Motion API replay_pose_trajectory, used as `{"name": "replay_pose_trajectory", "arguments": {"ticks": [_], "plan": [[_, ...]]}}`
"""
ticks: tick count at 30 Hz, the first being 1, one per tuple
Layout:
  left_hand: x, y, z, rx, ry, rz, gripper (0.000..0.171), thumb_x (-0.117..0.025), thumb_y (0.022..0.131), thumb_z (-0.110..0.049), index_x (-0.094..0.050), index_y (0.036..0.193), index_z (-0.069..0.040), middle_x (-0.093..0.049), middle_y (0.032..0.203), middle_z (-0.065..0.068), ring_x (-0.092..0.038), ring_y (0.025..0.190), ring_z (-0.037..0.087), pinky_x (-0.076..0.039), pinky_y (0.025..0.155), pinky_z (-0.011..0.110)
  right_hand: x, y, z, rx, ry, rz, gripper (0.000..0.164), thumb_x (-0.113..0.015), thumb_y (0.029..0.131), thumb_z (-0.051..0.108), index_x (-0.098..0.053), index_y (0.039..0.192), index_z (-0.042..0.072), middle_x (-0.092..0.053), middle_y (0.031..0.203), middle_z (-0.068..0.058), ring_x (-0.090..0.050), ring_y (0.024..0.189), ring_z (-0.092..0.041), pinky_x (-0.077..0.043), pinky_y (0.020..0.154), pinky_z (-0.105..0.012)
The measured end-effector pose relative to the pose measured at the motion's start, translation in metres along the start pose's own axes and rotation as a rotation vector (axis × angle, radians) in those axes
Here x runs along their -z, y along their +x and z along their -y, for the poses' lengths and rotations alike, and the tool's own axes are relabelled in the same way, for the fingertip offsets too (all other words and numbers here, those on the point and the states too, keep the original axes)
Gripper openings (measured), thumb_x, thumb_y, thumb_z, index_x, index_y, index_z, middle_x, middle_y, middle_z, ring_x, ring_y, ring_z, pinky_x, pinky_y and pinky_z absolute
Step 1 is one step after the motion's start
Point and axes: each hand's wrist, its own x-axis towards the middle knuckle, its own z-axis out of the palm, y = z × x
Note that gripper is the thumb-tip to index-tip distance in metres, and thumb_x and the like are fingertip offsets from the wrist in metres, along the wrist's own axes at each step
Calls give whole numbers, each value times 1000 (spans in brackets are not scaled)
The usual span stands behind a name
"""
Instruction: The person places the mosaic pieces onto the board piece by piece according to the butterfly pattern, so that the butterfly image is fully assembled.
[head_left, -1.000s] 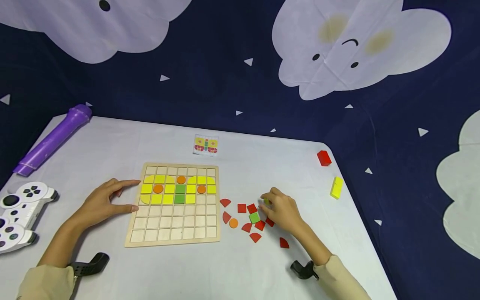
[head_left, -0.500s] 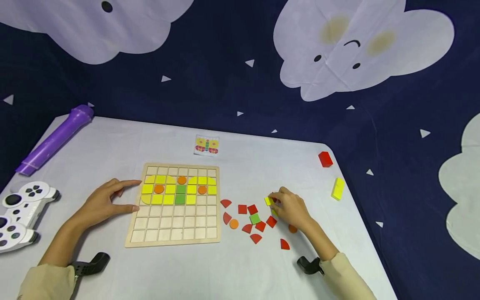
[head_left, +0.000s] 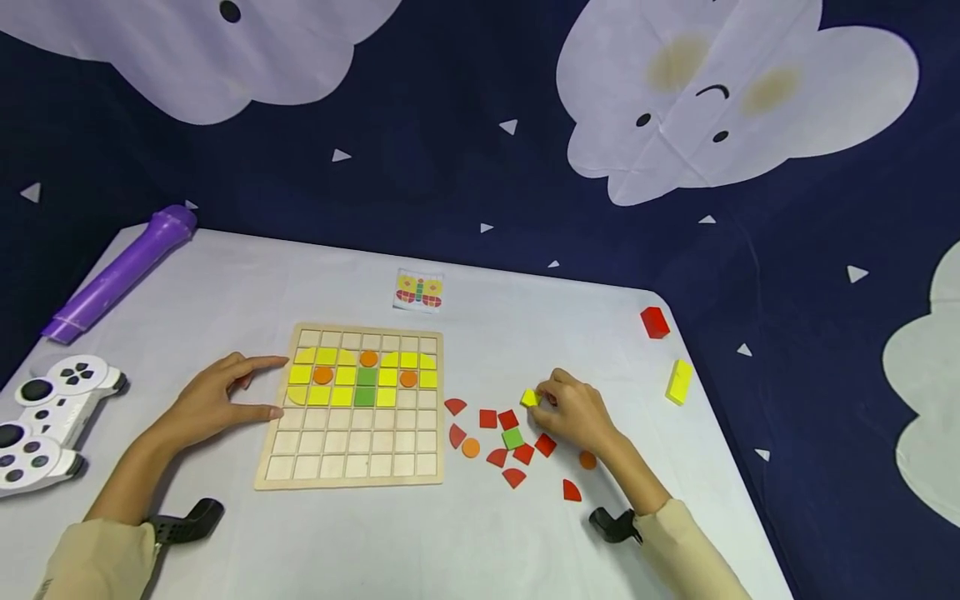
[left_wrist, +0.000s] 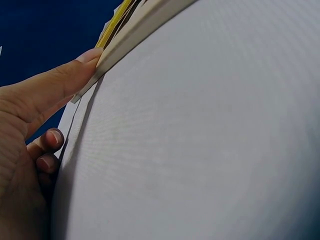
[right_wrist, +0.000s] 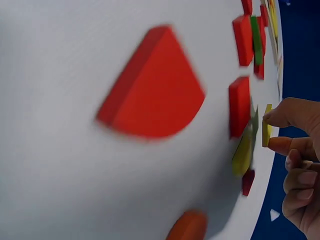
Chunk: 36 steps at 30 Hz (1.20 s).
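Note:
My right hand (head_left: 577, 410) pinches a yellow square tile (head_left: 529, 398) between thumb and fingertips, just above the loose pieces; the right wrist view shows the tile (right_wrist: 267, 125) edge-on. At the left edge of the wooden grid board (head_left: 352, 482), my left hand (head_left: 213, 396) rests with index finger and thumb extended against the rim. Yellow tiles (head_left: 318, 396), green squares (head_left: 365, 387) and orange discs (head_left: 322, 375) fill part of the board's upper rows. In the left wrist view, the thumb (left_wrist: 60, 82) touches the board's side.
Loose red squares (head_left: 487, 418), red quarter-circles (head_left: 513, 478), a green square (head_left: 513, 438) and orange discs (head_left: 470, 448) lie right of the board. A butterfly picture card (head_left: 418, 292) lies behind it. A game controller (head_left: 56, 425) and purple microphone (head_left: 123, 271) are left; red (head_left: 655, 322) and yellow blocks (head_left: 678, 382) right.
The right hand has picked up the yellow tile from among the loose pieces and moved it slightly left. The left hand keeps its place at the board's edge.

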Motion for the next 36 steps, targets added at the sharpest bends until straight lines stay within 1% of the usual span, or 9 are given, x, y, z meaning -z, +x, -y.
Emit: {"name": "replay_pose_trajectory", "arguments": {"ticks": [5, 12, 17, 24, 30, 36], "plan": [[0, 0, -1, 0, 2, -2, 70, -87, 72, -33, -61, 135, -14, -37, 84, 2, -35, 79, 13, -26, 66, 32, -3, 10, 18, 64, 6, -6, 23, -77, 79, 22, -75, 96, 7, -56, 85, 0, -45, 63, -7, -40, 59, -23], [0, 1, -1, 6, 1, 9, 70, -87, 73, -34, -61, 135, -14, -37, 84, 2, -35, 80, 13, -26, 67, 33, -9, 30, 50, 186, -16, 23, 25, -78, 80, 23, -75, 97, 5, -59, 86, -2, -47, 62, -7, -40, 57, -20], [1, 1, -2, 6, 5, 7, 70, -87, 73, -34, -61, 135, -13, -37, 84, 2, -35, 79, 14, -26, 66, 33, -13, 45, 73, 233, -18, 57, 23, -76, 82, 25, -75, 97, 7, -59, 87, -1, -44, 59, -6, -39, 56, -20], [1, 0, -2, 7, 1, 9, 70, -87, 73, -34, -61, 135, -13, -37, 84, 2, -35, 80, 14, -26, 67, 33, -22, 63, 102, 311, -25, 98, 23, -74, 85, 27, -75, 97, 8, -55, 83, 1, -43, 58, -5, -37, 53, -17], [0, 0, -2, 13, 1, 12, 71, -87, 73, -35, -61, 135, -14, -38, 85, 2, -35, 82, 15, -26, 68, 33, -34, 76, 118, 368, -33, 123, 23, -74, 86, 27, -75, 98, 8, -57, 86, 0, -45, 57, -5, -37, 53, -16], [0, 1, -2, 18, 4, 12, 72, -87, 72, -35, -61, 135, -13, -38, 85, 2, -36, 82, 16, -26, 68, 33, -40, 83, 130, 380, -57, 140, 23, -71, 87, 27, -75, 101, 9, -58, 89, -1, -45, 55, -7, -38, 52, -17]]}}
